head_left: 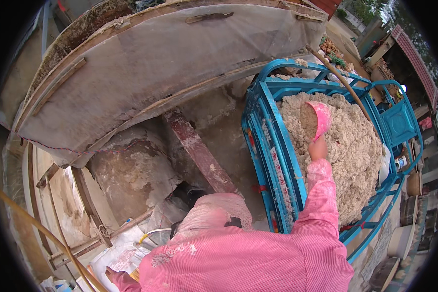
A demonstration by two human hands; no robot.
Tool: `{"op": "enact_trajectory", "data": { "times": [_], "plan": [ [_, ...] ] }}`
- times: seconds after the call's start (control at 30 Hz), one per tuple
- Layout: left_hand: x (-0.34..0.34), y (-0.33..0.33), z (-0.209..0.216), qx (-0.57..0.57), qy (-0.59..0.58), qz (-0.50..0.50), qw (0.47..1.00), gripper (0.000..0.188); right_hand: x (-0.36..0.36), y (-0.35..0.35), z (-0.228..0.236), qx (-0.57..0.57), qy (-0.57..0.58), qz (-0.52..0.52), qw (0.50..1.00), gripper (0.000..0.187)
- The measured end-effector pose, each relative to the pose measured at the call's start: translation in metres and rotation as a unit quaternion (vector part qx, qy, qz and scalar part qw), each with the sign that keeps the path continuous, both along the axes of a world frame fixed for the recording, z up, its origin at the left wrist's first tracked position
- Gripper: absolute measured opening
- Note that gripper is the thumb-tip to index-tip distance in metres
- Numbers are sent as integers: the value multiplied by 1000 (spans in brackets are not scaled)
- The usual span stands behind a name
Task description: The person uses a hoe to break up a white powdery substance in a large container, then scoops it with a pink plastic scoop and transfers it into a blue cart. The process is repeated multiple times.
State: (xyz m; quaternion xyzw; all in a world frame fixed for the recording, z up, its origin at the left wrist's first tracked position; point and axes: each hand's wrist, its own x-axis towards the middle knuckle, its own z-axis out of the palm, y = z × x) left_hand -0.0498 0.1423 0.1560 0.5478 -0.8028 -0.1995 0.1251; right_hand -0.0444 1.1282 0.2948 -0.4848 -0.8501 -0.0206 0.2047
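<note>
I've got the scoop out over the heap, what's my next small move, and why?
I'd probably lift the pink scoop gently, keeping it steady: your right hand grips its handle, and its bowl seems loaded, above the crumbly heap.

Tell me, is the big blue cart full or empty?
The blue cart looks mostly full: pale, crumbly stuff is heaped over much of its bed, and the right hand holds a pink scoop there.

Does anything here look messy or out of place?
Yes, a bit messy: pale smears mark the pink jacket and reddish plank, perhaps residue like the clumpy material heaped in the blue cart. A wooden pole also slants oddly across the cart's rail.
</note>
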Motion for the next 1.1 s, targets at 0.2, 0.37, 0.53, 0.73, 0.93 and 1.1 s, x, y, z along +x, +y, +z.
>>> {"op": "enact_trajectory", "data": {
  "times": [0.2, 0.37, 0.53, 0.73, 0.93, 1.1],
  "plan": [
    [0, 2, 2, 2, -1, -7, 1000, 53, 15, 25, -30, -37, -202, -19, 978, 29],
    [4, 9, 1, 0, -5, -5, 1000, 53, 16, 22, -11, 12, -127, -85, 988, 33],
    [7, 18, -5, 3, -10, 1, 1000, 53, 29, 22, 37, 68, -64, -126, 988, 35],
    [23, 19, -10, 4, -13, 5, 1000, 53, 18, 27, 3, -97, -183, -107, 972, 32],
    [37, 5, -11, 7, -15, 19, 1000, 53, 16, 28, -1, -140, -137, -95, 976, 28],
    [36, 0, -15, 12, -20, 22, 999, 53, 24, 62, -4, -133, -26, -87, 987, 29]
  ]
}}
